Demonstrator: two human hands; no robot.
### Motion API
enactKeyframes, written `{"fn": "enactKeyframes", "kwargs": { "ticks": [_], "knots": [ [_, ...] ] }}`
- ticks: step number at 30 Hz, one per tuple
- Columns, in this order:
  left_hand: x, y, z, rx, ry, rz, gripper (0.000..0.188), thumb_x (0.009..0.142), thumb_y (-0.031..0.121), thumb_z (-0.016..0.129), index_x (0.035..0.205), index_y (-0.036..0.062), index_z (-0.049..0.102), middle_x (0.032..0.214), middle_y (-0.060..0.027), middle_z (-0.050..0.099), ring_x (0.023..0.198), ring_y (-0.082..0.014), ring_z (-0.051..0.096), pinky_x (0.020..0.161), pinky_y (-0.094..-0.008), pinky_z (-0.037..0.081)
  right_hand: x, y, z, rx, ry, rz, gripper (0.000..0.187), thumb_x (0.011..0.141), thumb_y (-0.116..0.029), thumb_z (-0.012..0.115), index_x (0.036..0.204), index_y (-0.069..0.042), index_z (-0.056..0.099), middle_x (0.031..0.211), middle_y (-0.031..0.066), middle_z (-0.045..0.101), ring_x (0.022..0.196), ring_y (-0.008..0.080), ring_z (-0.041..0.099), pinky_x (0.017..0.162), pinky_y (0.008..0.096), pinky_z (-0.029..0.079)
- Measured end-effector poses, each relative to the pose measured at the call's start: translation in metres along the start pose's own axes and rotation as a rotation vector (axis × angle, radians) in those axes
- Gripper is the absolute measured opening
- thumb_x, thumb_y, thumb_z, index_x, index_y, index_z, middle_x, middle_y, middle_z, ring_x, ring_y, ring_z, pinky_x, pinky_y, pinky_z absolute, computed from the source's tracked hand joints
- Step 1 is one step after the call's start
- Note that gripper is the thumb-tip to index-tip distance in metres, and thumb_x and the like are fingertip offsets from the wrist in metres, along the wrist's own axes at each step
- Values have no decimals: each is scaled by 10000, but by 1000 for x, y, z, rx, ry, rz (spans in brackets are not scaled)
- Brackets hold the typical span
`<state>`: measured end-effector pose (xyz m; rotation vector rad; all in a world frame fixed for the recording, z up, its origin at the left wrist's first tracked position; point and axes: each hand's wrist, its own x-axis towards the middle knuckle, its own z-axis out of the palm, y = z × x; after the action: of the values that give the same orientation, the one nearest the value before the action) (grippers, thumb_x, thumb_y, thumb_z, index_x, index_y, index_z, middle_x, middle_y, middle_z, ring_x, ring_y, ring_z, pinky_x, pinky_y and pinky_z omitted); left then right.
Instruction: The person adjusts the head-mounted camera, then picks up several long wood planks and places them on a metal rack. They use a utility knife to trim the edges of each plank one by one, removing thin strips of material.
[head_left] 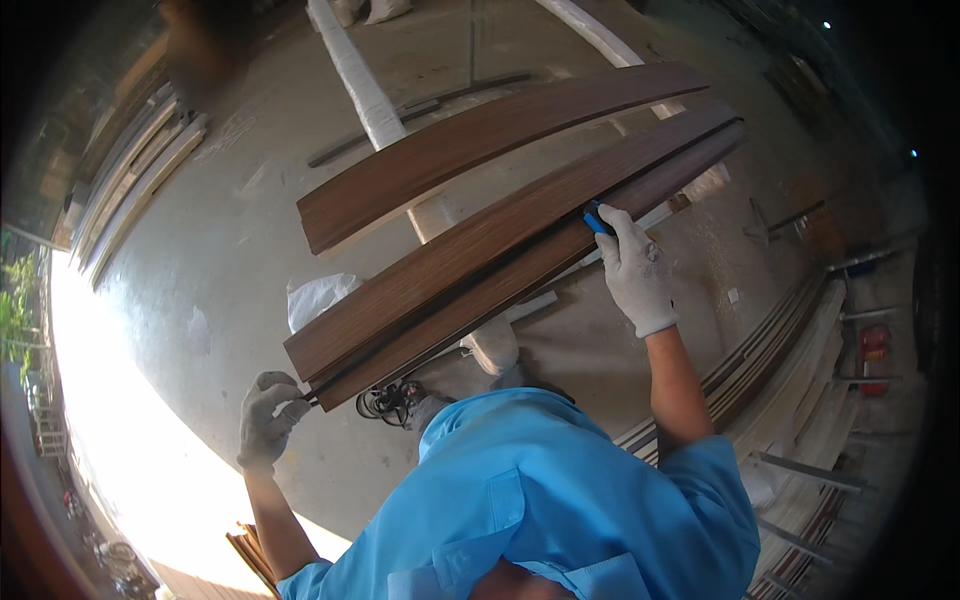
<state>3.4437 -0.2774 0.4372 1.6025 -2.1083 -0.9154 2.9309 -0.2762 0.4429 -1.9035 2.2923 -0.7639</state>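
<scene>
Now, long dark-brown wood-grain plank [500, 270], black edge strip [560, 235]

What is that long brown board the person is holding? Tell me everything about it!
The long brown board looks like dark wood with fine streaks of grain and a black groove running along its length. It lies slanted, raised off the grey concrete floor, resting across a white wrapped bundle. The gloved left hand grips its near end. The gloved right hand presses a small blue tool against its edge. A second, similar board lies just beyond it.
</scene>
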Motion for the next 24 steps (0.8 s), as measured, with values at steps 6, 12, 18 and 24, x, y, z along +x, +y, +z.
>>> {"fn": "enactKeyframes", "kwargs": {
  "ticks": [6,12,18,24],
  "knots": [
    [25,-19,2,-229,-45,374,185,680,103,823,835,33,750,1516,-274,380,1357,-413,459,1098,-463,390,0,-11,11,4,72,119,277,984,-204,540,1246,-115,516,1008,182,687,933,379,664,783,488,522],
    [34,-21,6,-364,-110,558,176,649,67,822,806,27,753,1549,-287,313,1373,-422,438,1103,-470,395,7,-39,20,-267,121,334,243,985,-248,519,1192,-126,553,1048,186,694,1007,406,646,825,515,499],
    [34,-22,17,-581,-147,569,170,657,111,843,765,24,744,1537,-365,248,1388,-468,398,1109,-458,370,7,-82,17,-305,36,464,265,979,-268,522,1205,-137,559,1088,199,677,1037,401,636,859,521,491],
    [39,-25,17,-587,-163,592,192,645,157,847,782,50,764,1535,-372,240,1395,-493,368,1126,-481,342,-30,-146,42,-253,-26,418,282,968,-237,555,1223,-118,571,1085,205,674,999,412,641,812,507,503]
  ]
}}
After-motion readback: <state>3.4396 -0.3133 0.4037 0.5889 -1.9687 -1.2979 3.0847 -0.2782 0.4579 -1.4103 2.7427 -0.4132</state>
